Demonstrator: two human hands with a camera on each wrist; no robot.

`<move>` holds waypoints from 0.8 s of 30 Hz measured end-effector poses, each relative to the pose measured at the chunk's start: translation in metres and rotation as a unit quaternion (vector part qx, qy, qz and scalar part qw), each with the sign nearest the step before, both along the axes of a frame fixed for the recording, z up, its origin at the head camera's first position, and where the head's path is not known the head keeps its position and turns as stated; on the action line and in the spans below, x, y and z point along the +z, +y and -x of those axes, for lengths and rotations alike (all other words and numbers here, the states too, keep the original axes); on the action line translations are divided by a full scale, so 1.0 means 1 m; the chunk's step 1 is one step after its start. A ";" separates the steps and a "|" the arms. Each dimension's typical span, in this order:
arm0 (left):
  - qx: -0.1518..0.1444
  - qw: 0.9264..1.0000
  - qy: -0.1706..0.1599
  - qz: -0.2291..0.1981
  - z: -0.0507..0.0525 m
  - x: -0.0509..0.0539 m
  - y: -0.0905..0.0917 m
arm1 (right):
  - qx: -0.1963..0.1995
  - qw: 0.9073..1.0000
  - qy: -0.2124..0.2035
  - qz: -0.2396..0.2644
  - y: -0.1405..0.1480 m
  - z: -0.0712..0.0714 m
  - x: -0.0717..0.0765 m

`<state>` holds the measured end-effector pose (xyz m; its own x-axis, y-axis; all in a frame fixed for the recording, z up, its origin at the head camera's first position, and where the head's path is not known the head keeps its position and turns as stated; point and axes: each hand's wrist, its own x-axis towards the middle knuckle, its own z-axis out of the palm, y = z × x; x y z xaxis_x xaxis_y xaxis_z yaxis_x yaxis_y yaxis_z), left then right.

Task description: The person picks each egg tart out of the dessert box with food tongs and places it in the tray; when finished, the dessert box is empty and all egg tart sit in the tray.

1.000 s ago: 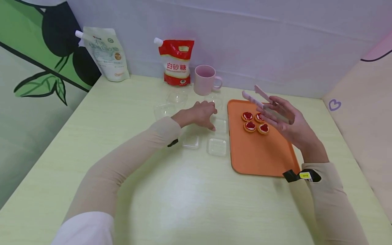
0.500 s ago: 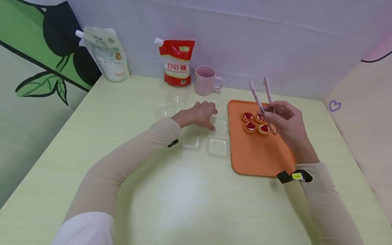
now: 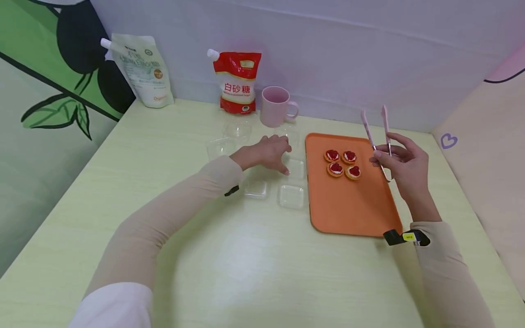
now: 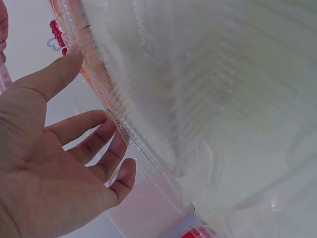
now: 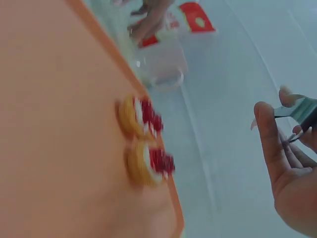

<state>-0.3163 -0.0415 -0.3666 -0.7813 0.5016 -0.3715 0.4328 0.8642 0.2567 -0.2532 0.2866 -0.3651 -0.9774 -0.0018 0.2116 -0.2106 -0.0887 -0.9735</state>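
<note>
With thumb and fingers apart, my left hand [image 3: 268,152] touches a clear plastic box [image 3: 297,169] on the table; the left wrist view shows its fingertips along the ribbed edge of the clear plastic [image 4: 183,94]. My right hand [image 3: 410,168] grips a pair of food tongs [image 3: 386,120] by the bend, with their pink tips pointing up, apart, and nothing between them. Below and left of the tongs, several small fruit tarts [image 3: 335,169] with red topping sit on an orange tray [image 3: 348,212]. Two tarts [image 5: 148,163] show blurred in the right wrist view.
Other clear plastic boxes [image 3: 291,197] stand around the left hand, some with raised lids [image 3: 238,131]. Behind them are a pink mug [image 3: 273,109], a red sugar pouch [image 3: 238,84] and a pale pouch [image 3: 145,75] against the back wall.
My right hand has turned the tongs from a slant to nearly upright, then moved right, off the tarts. The left hand has stayed in place.
</note>
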 end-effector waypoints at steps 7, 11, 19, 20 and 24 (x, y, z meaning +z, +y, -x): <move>-0.007 1.000 0.002 -0.004 -0.001 0.001 -0.001 | -0.021 1.000 -0.003 0.006 0.041 0.000 -0.014; -0.005 1.000 0.003 -0.003 0.000 0.001 -0.002 | -0.017 1.000 -0.020 -0.004 0.063 0.001 -0.025; -0.004 1.000 -0.004 -0.011 0.000 0.002 -0.002 | -0.016 0.996 -0.082 -0.045 0.092 0.001 -0.046; -0.003 1.000 -0.004 -0.012 -0.001 0.002 -0.002 | -0.016 0.994 -0.088 -0.054 0.095 0.000 -0.048; -0.003 1.000 -0.004 -0.013 -0.001 0.002 -0.002 | -0.027 0.983 -0.114 -0.142 0.105 -0.001 -0.055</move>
<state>-0.3151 -0.0431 -0.3644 -0.7756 0.5156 -0.3640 0.4355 0.8546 0.2828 -0.2518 0.3919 -0.4206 -0.9996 0.0246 -0.0150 0.0196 0.1994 -0.9797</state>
